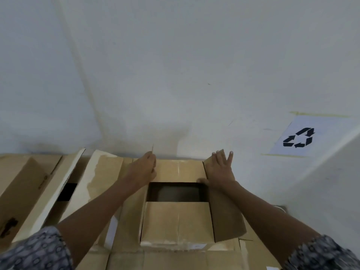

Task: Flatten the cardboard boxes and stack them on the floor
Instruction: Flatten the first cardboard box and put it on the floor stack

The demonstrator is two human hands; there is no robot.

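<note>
Holding: both hands are on the side flaps of one open cardboard box [176, 221], seen from above.
Left hand [144, 168]: fingers curled and pinched on the top edge of the left flap [130, 207], which stands nearly edge-on to the camera; a thin sliver of it shows above the knuckles.
Right hand [220, 172]: fingers spread flat across the outer face of the right flap [226, 211], thumb hooked over its inner edge; the flap is tilted outward.
Box state: near flap and far flap both lie folded inward, leaving a dark rectangular gap between them; a pale tape seam runs down the middle of each.
Box location: against the base of the white wall [175, 65], resting on more brown cardboard [165, 260] that spreads across the bottom of the view.
Neighbour boxes [48, 191]: to the left, open, flaps up, one with a torn pale patch; just beside the held box.
Recycling sign [299, 137]: white sheet with a black arrow-triangle symbol, taped on the right, well apart from the box.
Sleeves [35, 250]: patterned short sleeves at both lower corners.
</note>
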